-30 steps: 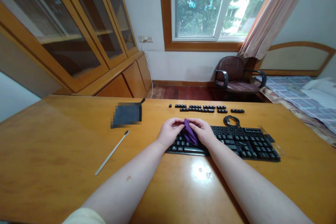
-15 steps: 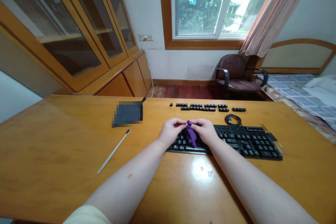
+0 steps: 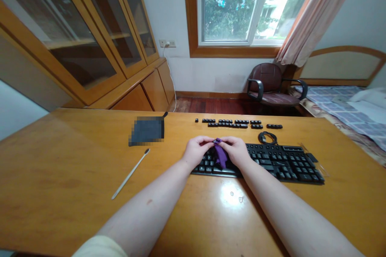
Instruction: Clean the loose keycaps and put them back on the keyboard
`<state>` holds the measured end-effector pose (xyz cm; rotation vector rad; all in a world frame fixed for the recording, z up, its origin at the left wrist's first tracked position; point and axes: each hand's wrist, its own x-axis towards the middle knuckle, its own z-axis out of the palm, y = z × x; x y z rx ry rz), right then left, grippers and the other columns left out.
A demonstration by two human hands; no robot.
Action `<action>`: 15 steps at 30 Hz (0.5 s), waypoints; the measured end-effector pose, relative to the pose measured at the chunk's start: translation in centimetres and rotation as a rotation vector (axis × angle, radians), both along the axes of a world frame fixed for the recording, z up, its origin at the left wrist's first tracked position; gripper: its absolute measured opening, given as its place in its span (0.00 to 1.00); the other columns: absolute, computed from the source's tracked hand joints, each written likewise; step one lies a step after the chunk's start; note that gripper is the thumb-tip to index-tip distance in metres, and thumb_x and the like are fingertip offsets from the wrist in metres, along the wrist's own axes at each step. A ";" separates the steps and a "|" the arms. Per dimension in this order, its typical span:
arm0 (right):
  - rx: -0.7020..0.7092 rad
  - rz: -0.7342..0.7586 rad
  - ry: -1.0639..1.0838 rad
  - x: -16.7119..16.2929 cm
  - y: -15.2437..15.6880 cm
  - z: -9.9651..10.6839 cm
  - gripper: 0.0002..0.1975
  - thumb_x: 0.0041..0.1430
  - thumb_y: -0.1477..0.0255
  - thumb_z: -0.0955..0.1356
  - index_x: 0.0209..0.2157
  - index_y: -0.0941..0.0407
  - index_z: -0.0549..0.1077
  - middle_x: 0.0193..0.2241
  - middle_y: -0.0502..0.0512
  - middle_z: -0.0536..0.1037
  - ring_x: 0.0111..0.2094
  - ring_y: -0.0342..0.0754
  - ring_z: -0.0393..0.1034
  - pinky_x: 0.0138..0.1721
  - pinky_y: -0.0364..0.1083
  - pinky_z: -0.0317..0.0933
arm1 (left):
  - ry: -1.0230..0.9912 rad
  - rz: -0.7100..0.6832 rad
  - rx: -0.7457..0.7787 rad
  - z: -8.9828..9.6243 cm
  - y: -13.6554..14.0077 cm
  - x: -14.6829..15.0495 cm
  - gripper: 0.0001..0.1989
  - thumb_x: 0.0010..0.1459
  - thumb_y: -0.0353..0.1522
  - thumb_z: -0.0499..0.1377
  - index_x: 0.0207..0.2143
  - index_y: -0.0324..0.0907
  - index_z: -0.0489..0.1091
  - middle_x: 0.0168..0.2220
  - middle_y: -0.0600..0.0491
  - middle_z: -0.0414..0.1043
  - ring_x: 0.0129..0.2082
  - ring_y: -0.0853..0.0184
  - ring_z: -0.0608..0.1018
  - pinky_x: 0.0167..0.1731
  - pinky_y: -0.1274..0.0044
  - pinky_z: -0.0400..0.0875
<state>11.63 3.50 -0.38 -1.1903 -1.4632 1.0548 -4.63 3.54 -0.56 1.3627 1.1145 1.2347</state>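
Observation:
Above the left half of a black keyboard (image 3: 289,164), my two hands meet fingertip to fingertip. My right hand (image 3: 237,150) is closed, pinching the gathered top of a purple cloth (image 3: 221,157) that hangs down over the keys. My left hand (image 3: 196,151) is closed too, its thumb and fingers pressed together at the cloth's upper edge. A small greyish bit shows between the fingertips there, too small to name. Both hands and the cloth cover part of the keyboard's upper left keys.
Loose black keycaps (image 3: 227,125) lie in rows along the desk's far edge. A coiled cable (image 3: 267,137) sits behind the keyboard. To the left are a long thin brush (image 3: 130,174) and a dark pouch (image 3: 147,129), partly pixelated. Beyond the desk (image 3: 60,176) stands an office chair (image 3: 269,84).
The purple cloth has shifted slightly at the fingertips, and the small greyish bit between them shows less. Both hands stay in nearly the same place.

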 end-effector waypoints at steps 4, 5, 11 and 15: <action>0.000 -0.007 -0.016 0.0 0.0 -0.1 0.09 0.47 0.66 0.69 0.29 0.56 0.78 0.28 0.55 0.80 0.32 0.52 0.74 0.36 0.49 0.66 | -0.080 -0.013 -0.033 -0.3 0.0 0.3 0.12 0.39 0.28 0.66 0.30 0.37 0.72 0.31 0.51 0.75 0.33 0.66 0.77 0.41 0.71 0.72; 0.005 0.011 -0.022 0.0 0.0 -0.1 0.09 0.47 0.67 0.69 0.29 0.56 0.78 0.28 0.55 0.80 0.32 0.52 0.74 0.36 0.49 0.66 | -0.096 -0.013 -0.037 -0.5 0.0 0.4 0.14 0.37 0.28 0.67 0.30 0.37 0.71 0.31 0.51 0.75 0.33 0.67 0.77 0.41 0.71 0.72; 0.002 -0.014 0.063 0.0 0.3 -0.5 0.10 0.47 0.66 0.69 0.31 0.56 0.76 0.31 0.55 0.80 0.34 0.51 0.73 0.40 0.49 0.65 | -0.022 0.014 0.072 -0.3 0.1 0.1 0.11 0.42 0.30 0.65 0.31 0.38 0.73 0.34 0.51 0.73 0.36 0.66 0.76 0.42 0.70 0.72; -0.001 -0.024 0.196 -0.2 0.8 -1.0 0.10 0.46 0.66 0.70 0.32 0.55 0.73 0.30 0.53 0.78 0.32 0.48 0.72 0.37 0.47 0.65 | -0.035 -0.012 0.017 -0.2 0.1 0.1 0.12 0.46 0.29 0.63 0.36 0.38 0.73 0.35 0.49 0.75 0.36 0.67 0.76 0.44 0.70 0.71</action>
